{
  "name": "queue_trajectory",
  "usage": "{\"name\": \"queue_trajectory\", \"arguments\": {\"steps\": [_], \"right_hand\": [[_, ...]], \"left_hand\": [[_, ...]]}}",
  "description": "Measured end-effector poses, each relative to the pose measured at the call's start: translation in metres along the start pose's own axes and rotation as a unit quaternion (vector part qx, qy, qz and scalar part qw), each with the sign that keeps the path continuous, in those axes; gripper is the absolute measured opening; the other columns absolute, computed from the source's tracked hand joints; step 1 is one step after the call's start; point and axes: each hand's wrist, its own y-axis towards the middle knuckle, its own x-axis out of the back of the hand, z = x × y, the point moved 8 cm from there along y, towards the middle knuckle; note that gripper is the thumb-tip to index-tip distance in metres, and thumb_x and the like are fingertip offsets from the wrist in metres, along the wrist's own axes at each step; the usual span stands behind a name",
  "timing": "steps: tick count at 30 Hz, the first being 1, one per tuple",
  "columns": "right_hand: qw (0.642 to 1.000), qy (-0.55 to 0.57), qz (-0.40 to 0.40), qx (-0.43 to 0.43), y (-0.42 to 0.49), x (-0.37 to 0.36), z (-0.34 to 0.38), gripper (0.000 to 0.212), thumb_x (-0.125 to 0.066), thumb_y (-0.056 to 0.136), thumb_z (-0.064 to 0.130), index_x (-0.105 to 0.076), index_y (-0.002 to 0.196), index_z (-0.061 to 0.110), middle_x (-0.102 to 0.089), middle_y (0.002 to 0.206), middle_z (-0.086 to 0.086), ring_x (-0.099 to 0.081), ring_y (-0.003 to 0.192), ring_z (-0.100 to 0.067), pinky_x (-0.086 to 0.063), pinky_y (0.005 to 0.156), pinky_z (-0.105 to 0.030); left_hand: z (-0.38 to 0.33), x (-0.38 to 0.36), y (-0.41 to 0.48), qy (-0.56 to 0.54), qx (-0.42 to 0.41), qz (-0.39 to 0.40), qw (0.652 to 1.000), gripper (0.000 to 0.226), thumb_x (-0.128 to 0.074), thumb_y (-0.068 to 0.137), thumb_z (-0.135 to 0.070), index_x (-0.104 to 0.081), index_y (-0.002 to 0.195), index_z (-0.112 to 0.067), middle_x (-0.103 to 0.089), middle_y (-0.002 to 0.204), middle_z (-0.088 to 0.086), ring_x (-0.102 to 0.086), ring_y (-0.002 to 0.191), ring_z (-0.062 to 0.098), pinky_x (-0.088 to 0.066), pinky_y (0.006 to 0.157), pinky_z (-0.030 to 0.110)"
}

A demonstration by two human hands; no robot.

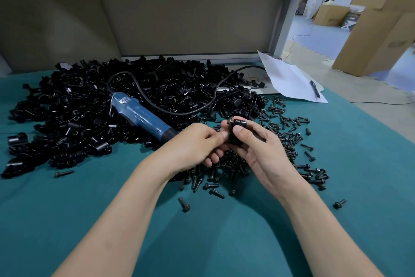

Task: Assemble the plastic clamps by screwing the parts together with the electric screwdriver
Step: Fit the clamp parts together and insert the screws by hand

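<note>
Both my hands meet over the screw pile at mid-table and hold one black plastic clamp (237,124). My right hand (258,151) grips the clamp from the right, thumb on its front. My left hand (197,144) pinches it from the left with thumb and fingertips. A screw head shows at the clamp's upper left. The blue electric screwdriver (143,117) lies on the pile of black clamp parts (89,106), its black tip end hidden behind my left hand. Its black cable (211,94) loops over the pile toward the back right.
Loose black screws (287,142) are scattered on the green table cover (213,243) under and to the right of my hands; single screws (184,204) lie nearer me. A white sheet (289,79) with a pen (315,89) lies at the back right. A partition panel (190,25) stands behind.
</note>
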Motion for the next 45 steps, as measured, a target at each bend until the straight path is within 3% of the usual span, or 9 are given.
{"name": "queue_trajectory", "arguments": {"steps": [4,8,12,16,22,28,39,42,45], "right_hand": [[1.0,-0.015,-0.001,-0.02,0.001,0.001,-0.004,0.046,-0.075,0.084,0.019,-0.065,0.125,0.0,-0.075,0.119,-0.017,-0.073,0.111,-0.028,-0.06,0.089,-0.032],[0.999,-0.016,-0.014,-0.029,0.002,0.005,-0.008,0.041,-0.074,0.089,0.018,-0.066,0.126,0.002,-0.075,0.119,-0.018,-0.073,0.112,-0.029,-0.06,0.091,-0.035],[1.0,0.002,-0.016,-0.021,0.003,0.006,-0.005,0.018,-0.072,0.09,0.016,-0.081,0.106,0.015,-0.076,0.115,-0.016,-0.074,0.108,-0.025,-0.06,0.085,-0.031],[1.0,-0.006,-0.006,-0.017,0.002,0.004,-0.004,0.029,-0.074,0.088,0.015,-0.073,0.116,0.009,-0.075,0.118,-0.017,-0.072,0.113,-0.028,-0.06,0.089,-0.033],[1.0,-0.015,-0.006,-0.026,0.001,0.003,-0.004,0.037,-0.077,0.086,0.016,-0.07,0.121,0.007,-0.075,0.117,-0.018,-0.074,0.109,-0.028,-0.06,0.088,-0.032],[0.997,0.018,-0.043,-0.054,0.001,0.004,-0.008,0.038,-0.073,0.081,0.019,-0.071,0.117,0.005,-0.077,0.109,-0.017,-0.076,0.096,-0.024,-0.062,0.079,-0.031],[0.993,0.073,-0.046,-0.082,0.0,0.005,-0.013,0.031,-0.074,0.081,0.012,-0.075,0.109,0.002,-0.074,0.114,-0.022,-0.073,0.101,-0.028,-0.063,0.079,-0.032],[0.99,0.102,-0.058,-0.076,0.001,0.007,-0.014,0.023,-0.074,0.081,0.009,-0.078,0.101,-0.001,-0.075,0.111,-0.024,-0.075,0.096,-0.029,-0.063,0.076,-0.033],[0.986,0.125,-0.08,-0.074,0.001,0.012,-0.013,0.038,-0.074,0.081,0.01,-0.07,0.115,-0.007,-0.074,0.114,-0.025,-0.076,0.094,-0.029,-0.063,0.075,-0.032]], "left_hand": [[-0.007,0.006,-0.001,0.141,-0.034,-0.019,0.989,0.019,-0.06,0.101,-0.032,-0.065,0.083,-0.029,-0.07,0.075,-0.007,-0.065,0.066,0.007,-0.055,0.067,0.026],[-0.015,0.005,-0.003,0.258,-0.07,-0.055,0.962,0.017,-0.063,0.098,-0.036,-0.054,0.084,-0.038,-0.058,0.082,-0.019,-0.051,0.074,-0.004,-0.034,0.061,0.016],[-0.011,0.008,-0.002,0.187,-0.072,-0.064,0.978,0.011,-0.064,0.095,-0.047,-0.063,0.091,-0.037,-0.062,0.083,-0.019,-0.055,0.072,-0.005,-0.037,0.063,0.018],[-0.005,0.008,0.0,0.123,-0.046,-0.03,0.991,0.025,-0.059,0.098,-0.047,-0.067,0.085,-0.027,-0.072,0.074,-0.007,-0.063,0.061,-0.001,-0.055,0.061,0.029],[-0.006,0.008,0.001,0.139,-0.048,-0.034,0.989,0.02,-0.062,0.099,-0.037,-0.068,0.083,-0.027,-0.074,0.074,-0.004,-0.067,0.066,0.011,-0.056,0.067,0.033],[-0.013,0.008,-0.002,0.218,-0.089,-0.075,0.969,0.013,-0.065,0.096,-0.039,-0.059,0.085,-0.039,-0.059,0.076,-0.017,-0.052,0.068,-0.005,-0.032,0.058,0.014],[-0.016,0.005,-0.007,0.213,-0.115,-0.096,0.966,0.01,-0.066,0.095,-0.04,-0.056,0.094,-0.04,-0.061,0.091,-0.021,-0.056,0.083,-0.009,-0.039,0.068,0.013],[-0.004,0.03,-0.02,0.203,-0.06,-0.189,0.959,0.016,-0.056,0.099,-0.047,-0.053,0.106,-0.033,-0.061,0.091,-0.016,-0.06,0.074,-0.006,-0.042,0.058,0.013],[0.021,0.079,-0.056,0.201,0.034,-0.351,0.914,0.033,-0.045,0.102,-0.051,-0.052,0.115,-0.022,-0.062,0.085,-0.012,-0.06,0.07,0.002,-0.041,0.056,0.024]]}}
